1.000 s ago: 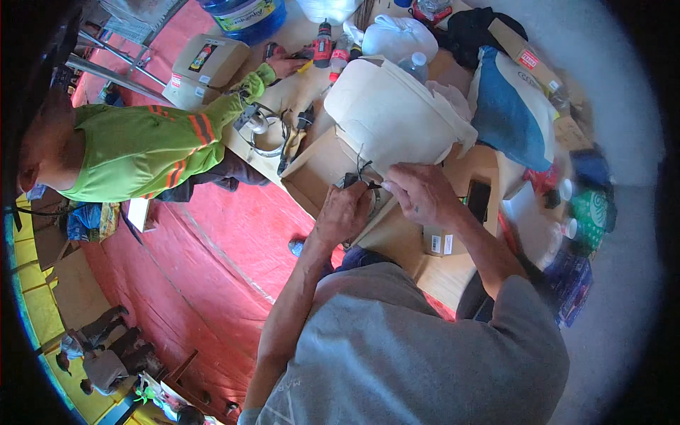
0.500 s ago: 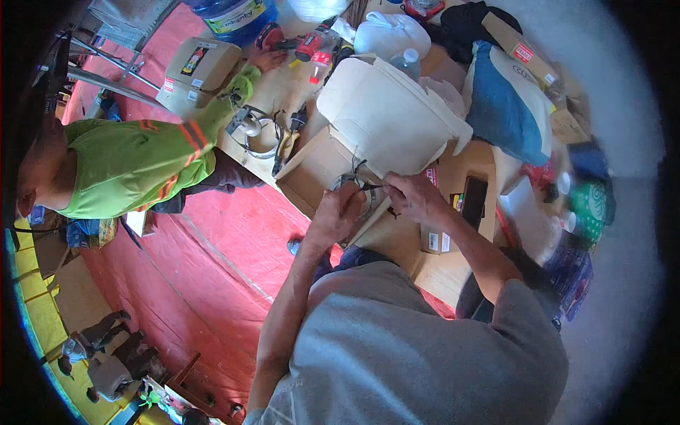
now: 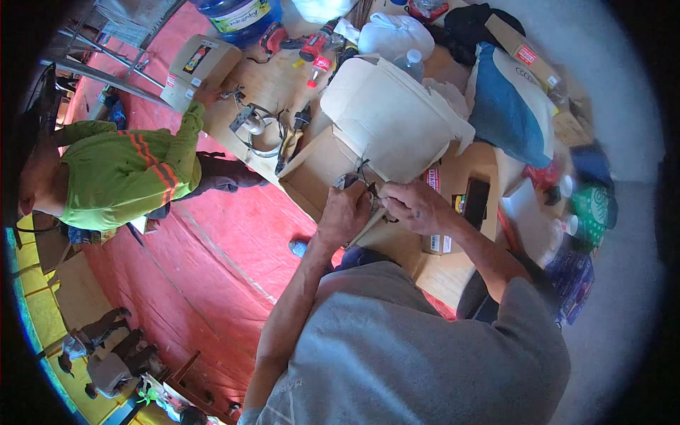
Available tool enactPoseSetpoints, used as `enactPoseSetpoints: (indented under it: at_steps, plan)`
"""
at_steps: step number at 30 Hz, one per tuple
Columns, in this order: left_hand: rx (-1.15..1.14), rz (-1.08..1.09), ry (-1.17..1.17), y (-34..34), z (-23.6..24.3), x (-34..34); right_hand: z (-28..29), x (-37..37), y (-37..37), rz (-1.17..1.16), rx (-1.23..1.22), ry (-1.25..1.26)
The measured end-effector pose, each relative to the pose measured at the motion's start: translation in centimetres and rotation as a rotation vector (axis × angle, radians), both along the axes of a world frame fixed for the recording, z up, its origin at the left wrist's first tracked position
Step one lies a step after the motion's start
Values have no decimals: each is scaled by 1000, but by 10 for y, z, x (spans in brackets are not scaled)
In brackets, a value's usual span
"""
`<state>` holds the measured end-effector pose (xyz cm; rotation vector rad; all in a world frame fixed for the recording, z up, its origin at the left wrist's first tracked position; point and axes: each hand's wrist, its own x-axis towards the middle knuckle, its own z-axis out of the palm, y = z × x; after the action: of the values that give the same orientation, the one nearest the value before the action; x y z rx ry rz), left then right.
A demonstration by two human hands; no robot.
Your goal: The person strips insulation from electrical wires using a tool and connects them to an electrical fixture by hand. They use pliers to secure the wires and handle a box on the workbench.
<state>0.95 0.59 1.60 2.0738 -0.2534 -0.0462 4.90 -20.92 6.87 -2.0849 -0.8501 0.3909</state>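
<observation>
My left hand (image 3: 345,212) is closed at the near side of an open cardboard box (image 3: 312,173). Dark wires (image 3: 363,168) stick up beside its fingers, and it grips a round whitish fitting (image 3: 347,181) that it partly covers. Close by on the right, my right hand (image 3: 416,207) has its fingers pinched together near the wires. What lies between those fingertips is too small to make out. The box's pale raised lid (image 3: 386,113) leans back behind both hands.
Left of the box lie pliers (image 3: 285,152), a white ring with cable (image 3: 265,151) and a red drill (image 3: 315,44). A dark phone (image 3: 475,202) rests in another carton on the right. A co-worker in a green shirt (image 3: 120,173) stands at left, beside a closed carton (image 3: 200,67).
My hands have come slightly apart, and the dark strip between them no longer shows. The co-worker's hand has drawn back from the drills toward the closed carton.
</observation>
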Motion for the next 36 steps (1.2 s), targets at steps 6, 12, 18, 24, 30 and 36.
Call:
enactPoseSetpoints:
  at_steps: [6,12,18,24,30,36]
  plan:
    - [14,-50,8,0,1,1,-5,7,-2,-149,51,188]
    - [28,-118,-55,-7,9,-5,-69,45,8,-235,48,-96]
    - [-71,52,176,8,8,-8,-107,13,-17,40,-779,-105]
    - [-246,114,307,21,7,-4,-60,-16,-34,291,-332,290]
    - [-539,80,386,20,9,-7,-104,-51,-45,200,-199,140]
    - [-663,76,440,28,5,-4,-102,-65,-32,80,-308,371]
